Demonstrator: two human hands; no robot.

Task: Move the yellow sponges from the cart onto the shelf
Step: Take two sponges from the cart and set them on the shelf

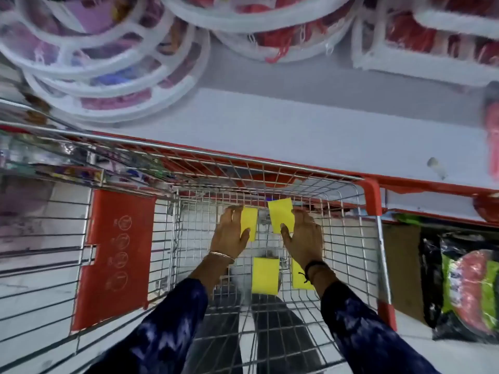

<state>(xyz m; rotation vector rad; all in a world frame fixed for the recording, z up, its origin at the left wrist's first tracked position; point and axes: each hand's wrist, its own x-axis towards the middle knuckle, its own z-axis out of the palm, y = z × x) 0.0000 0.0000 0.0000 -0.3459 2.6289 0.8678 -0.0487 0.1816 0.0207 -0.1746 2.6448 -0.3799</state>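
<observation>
Both arms reach forward, left hand [229,234] and right hand [303,234] each gripping, thumbs inward.

Stacked white round plastic hangers [113,76] with pink and purple pegs lay at upper left. Beside them, white racks [283,31] holding red pieces. Hung at far right: a black and green packet [467,290] showing a red disc. Lay blurred at far left: colourful packaged goods [54,163].

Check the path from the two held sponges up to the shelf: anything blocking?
Only the cart's far wire wall and rim lie between; both sponges must be lifted over it. The left hand grips one sponge, the right hand another. The white shelf beyond looks bare there.
</observation>
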